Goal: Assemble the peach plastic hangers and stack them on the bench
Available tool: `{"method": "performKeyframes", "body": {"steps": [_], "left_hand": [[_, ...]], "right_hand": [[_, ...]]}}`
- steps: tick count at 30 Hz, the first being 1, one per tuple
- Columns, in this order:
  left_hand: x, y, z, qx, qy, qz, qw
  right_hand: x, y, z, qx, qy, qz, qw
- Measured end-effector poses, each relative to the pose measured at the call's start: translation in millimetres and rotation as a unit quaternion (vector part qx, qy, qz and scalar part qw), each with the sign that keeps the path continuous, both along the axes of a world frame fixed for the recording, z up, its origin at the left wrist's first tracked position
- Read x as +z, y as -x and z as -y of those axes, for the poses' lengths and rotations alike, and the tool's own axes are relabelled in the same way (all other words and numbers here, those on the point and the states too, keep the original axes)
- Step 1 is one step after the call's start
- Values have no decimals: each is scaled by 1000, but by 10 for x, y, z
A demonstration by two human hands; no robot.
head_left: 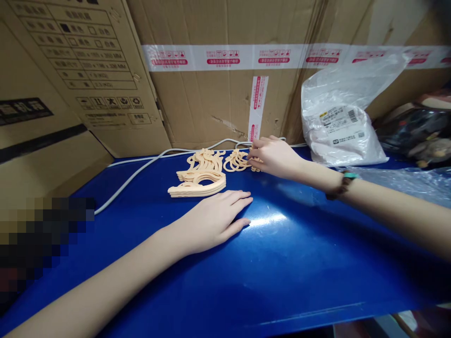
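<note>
My left hand (214,220) lies flat on the blue tabletop (225,286), fingers stretched out and slightly apart, with nothing in it. Just beyond it rests a neat stack of curved cream plastic arms (197,189), like parts of folding hangers. Behind that stack is a heap of cream hook-shaped pieces (206,161). Ring-ended cream pieces (237,161) lie to its right. My right hand (273,157) reaches over the small cream pieces at the right end of this row, fingers bent down among them. Whatever its fingertips grip is hidden.
Cardboard boxes (218,103) wall off the back and left. A white cable (137,173) runs along the rear edge. At the back right stands a white plastic bag (343,122) with a label, near clear plastic wrap (405,183) and dark bagged items (419,126).
</note>
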State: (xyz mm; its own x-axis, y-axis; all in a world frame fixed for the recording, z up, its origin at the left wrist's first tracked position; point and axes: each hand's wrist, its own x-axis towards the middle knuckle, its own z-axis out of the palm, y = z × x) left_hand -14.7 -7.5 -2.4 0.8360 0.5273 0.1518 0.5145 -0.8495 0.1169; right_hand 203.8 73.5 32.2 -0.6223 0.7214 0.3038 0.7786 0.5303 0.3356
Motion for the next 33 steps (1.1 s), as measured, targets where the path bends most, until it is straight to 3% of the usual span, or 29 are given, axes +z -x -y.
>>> {"method": "performKeyframes", "body": {"steps": [8,22,33], "left_hand": [[4,14,10,-3,1,-3,1000],[1,22,25,-1,4,-2,1000],[-3,15,15,-6,-1,14,1000]], "right_hand": [[-54,294,-240,-68,26,-1,997],[-70,379,-381,-182,85,-68,977],[-36,394,-390,-182,85,-90,975]]}}
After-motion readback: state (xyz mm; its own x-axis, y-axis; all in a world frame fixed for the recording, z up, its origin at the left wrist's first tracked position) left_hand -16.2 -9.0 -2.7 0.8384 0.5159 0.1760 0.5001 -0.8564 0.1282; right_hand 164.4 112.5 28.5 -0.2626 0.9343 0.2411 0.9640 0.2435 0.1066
